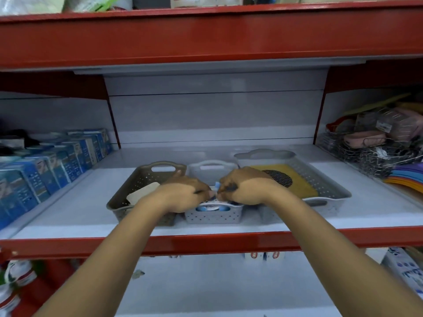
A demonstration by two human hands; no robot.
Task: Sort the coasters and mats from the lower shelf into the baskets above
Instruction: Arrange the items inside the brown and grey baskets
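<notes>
Three perforated baskets stand side by side on the middle shelf. The brown basket [128, 191] on the left holds a pale beige coaster [143, 193]. The small grey basket [212, 217] in the middle holds several blue and white coasters [211, 208]. The wide grey basket [329, 186] on the right holds a yellow mat [295, 179] with a dark mesh round mat [278, 178] on it. My left hand [183, 193] and my right hand [246, 187] meet over the small basket, both closed on a blue and white coaster [216, 189] between their fingertips.
Blue boxes [52, 165] line the shelf at the left. Wire racks with pink items [375, 143] and coloured mats [407, 177] fill the right. A red shelf edge [206, 242] runs in front; the lower shelf [206, 284] shows below my forearms.
</notes>
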